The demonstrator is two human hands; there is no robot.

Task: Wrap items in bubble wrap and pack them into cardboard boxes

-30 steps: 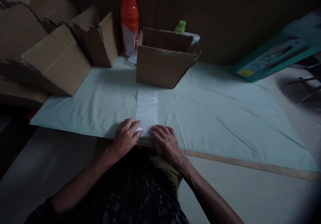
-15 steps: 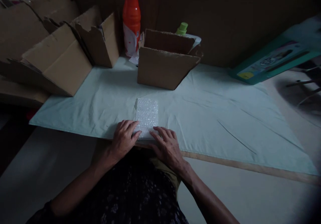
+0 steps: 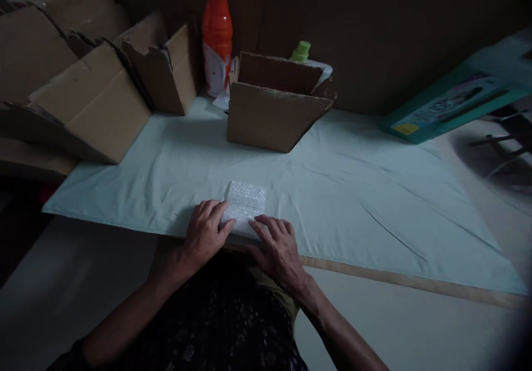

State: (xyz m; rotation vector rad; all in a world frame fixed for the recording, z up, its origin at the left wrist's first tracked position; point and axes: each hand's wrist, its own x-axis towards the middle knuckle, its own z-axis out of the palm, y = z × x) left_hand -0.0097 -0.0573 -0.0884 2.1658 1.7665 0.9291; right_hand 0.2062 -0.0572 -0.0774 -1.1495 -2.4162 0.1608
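A small piece of bubble wrap (image 3: 246, 198) lies at the near edge of the cloth-covered table, right in front of me. My left hand (image 3: 206, 228) grips its left side, thumb and fingers at the near corner. On the other side my right hand (image 3: 276, 243) holds the near right corner, its fingers curved over the wrap. The near part of the wrap looks folded over and smooth between the two thumbs. Whether anything is inside it I cannot tell.
A cardboard box (image 3: 277, 117) with its top open stands behind the wrap, a green-capped bottle (image 3: 301, 51) behind it. Left of it are a red-orange bottle (image 3: 218, 30) and several cardboard boxes (image 3: 93, 102). A teal container (image 3: 444, 102) leans at the right on the pale green cloth (image 3: 353, 194).
The bubble wrap's far edge has come nearer to me, and less of its length shows. Both hands keep hold of its near end and have hardly moved.
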